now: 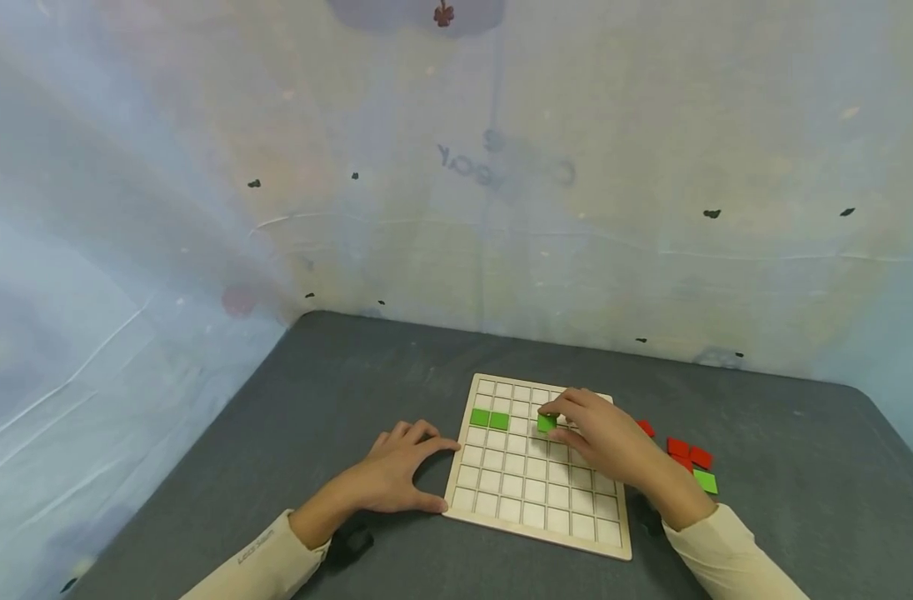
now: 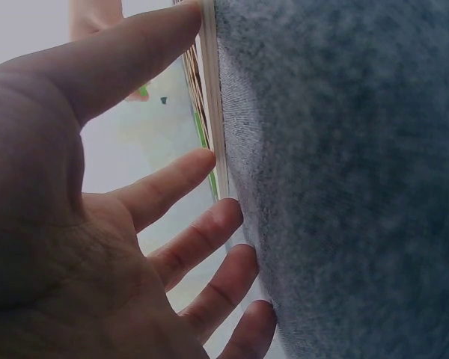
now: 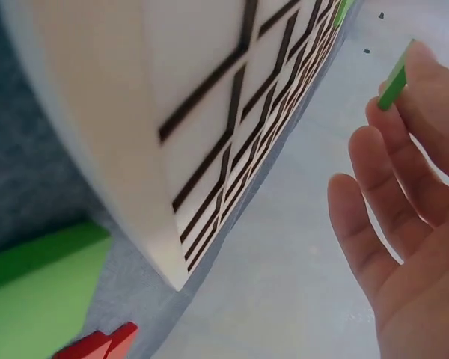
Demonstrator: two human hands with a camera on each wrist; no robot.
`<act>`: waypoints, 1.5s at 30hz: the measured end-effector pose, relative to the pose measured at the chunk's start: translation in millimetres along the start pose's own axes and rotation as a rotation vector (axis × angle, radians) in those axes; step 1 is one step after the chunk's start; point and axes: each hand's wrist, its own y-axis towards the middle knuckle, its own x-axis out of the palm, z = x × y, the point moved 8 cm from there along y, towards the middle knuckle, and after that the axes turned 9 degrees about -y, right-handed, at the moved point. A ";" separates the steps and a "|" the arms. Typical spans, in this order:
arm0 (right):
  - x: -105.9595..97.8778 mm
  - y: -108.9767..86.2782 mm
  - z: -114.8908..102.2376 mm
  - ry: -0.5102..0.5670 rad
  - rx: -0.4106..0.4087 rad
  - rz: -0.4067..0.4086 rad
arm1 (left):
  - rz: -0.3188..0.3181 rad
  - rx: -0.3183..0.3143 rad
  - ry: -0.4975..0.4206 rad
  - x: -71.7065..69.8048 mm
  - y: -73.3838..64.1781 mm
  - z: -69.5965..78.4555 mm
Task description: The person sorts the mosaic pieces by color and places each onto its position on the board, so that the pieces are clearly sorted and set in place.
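Green tile (image 1: 547, 424) slants up rightward in right wrist view, right hand (image 1: 602, 433) pinching it; spread left hand (image 1: 387, 473) touches board (image 1: 512, 486).

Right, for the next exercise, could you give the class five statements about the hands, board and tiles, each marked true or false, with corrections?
1. The right hand pinches a green tile. True.
2. The left hand touches the edge of the board. True.
3. Two red tiles sit in the board's cells. False: the two placed tiles are green; the red tiles lie on the table, right of the board.
4. The two placed tiles are side by side. True.
5. Every tile lying off the board is red. False: a loose green tile lies by the red ones.
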 end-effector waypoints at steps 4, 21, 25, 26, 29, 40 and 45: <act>2.4 6.0 2.2 0.011 0.005 -0.012 | 0.001 -0.003 -0.001 0.0 0.0 -0.1; 13.1 25.4 -4.4 0.015 -0.026 -0.027 | 0.007 -0.013 -0.009 -1.5 -6.1 -2.7; 21.8 29.1 -7.8 0.008 -0.035 -0.053 | 0.017 -0.028 0.001 -3.7 -7.6 -6.0; 23.1 29.7 -8.6 -0.003 -0.039 -0.051 | 0.017 -0.026 -0.001 -4.3 -7.5 -5.9; 24.8 31.8 -11.7 -0.029 -0.055 -0.033 | 0.015 -0.022 -0.003 -5.9 -7.1 -4.6; 26.7 37.5 -23.3 -0.083 -0.081 -0.026 | 0.015 -0.018 0.008 -6.3 -7.3 -3.4; 29.1 36.0 -19.5 -0.042 -0.055 -0.052 | 0.014 -0.015 0.003 -5.9 -6.9 -3.3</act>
